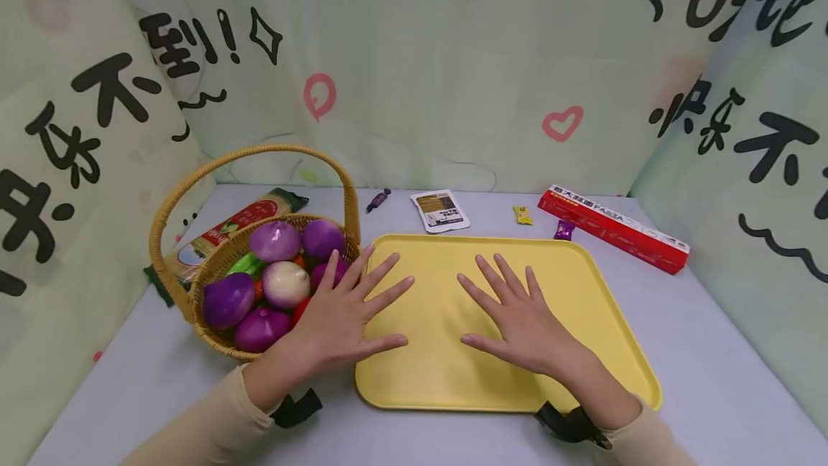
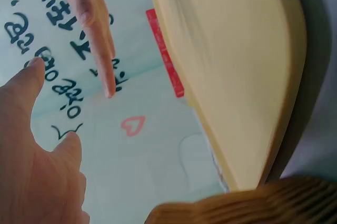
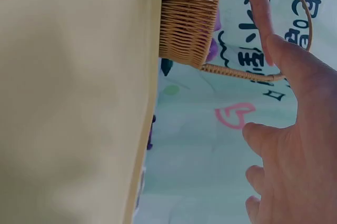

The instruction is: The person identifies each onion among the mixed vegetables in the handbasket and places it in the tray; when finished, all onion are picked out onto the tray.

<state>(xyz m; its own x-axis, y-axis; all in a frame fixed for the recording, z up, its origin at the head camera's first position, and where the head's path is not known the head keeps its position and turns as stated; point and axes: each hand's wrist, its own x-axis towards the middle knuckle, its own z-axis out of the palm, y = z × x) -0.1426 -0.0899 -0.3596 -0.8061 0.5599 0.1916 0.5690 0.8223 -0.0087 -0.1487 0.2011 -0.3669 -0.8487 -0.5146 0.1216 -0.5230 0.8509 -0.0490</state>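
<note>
Both hands are held up with fingers spread and nothing in them. My left hand is between the wicker basket and the yellow tray, covering part of each in the head view. Over the tray's right half hovers my right hand. Inside the basket lie several purple onion-like vegetables, a whitish one, something green and some red pieces, partly hidden. In the left wrist view the tray is beside the left hand; the right wrist view shows the right hand near the basket.
Behind the basket leans a red and green packet. Along the back lie a dark purple wrapped candy, a white pouch, a yellow packet, a purple candy and a long red PASTA box. Printed curtains surround the table.
</note>
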